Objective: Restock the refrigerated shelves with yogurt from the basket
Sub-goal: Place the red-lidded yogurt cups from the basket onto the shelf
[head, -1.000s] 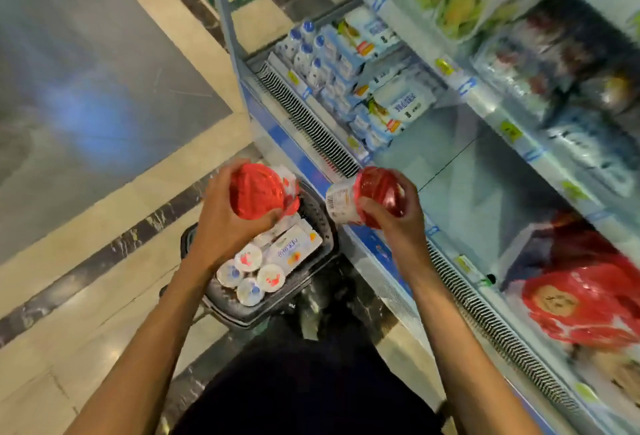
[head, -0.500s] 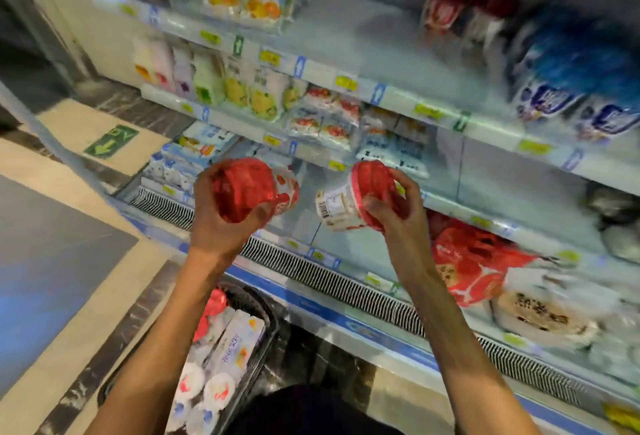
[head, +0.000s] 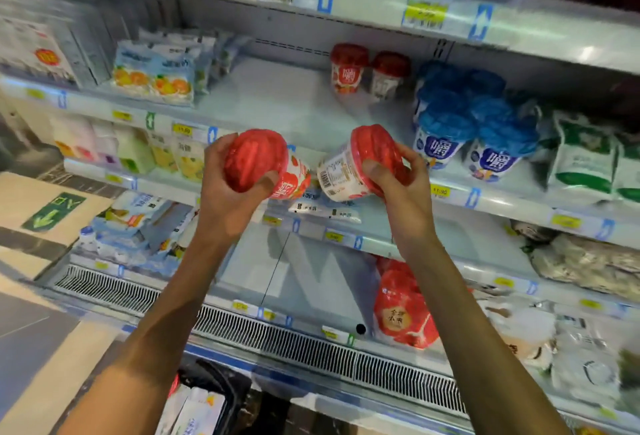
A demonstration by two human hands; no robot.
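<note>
While raised, left hand [head: 227, 200], right hand [head: 401, 192] grip yogurts [head: 256, 160] [head: 341, 173].

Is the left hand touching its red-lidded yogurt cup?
Touching. The head view shows the left hand gripping the red-lidded yogurt cup, thumb pressed on its lid.

The two red-lidded yogurt tubs [head: 277, 171] [head: 349, 171] have crinkled, glossy plastic film over their lids and smooth printed walls. The shelf edge [head: 381, 1] looks like shiny clear plastic. The vent grille [head: 311, 341] is ribbed and pale.
</note>
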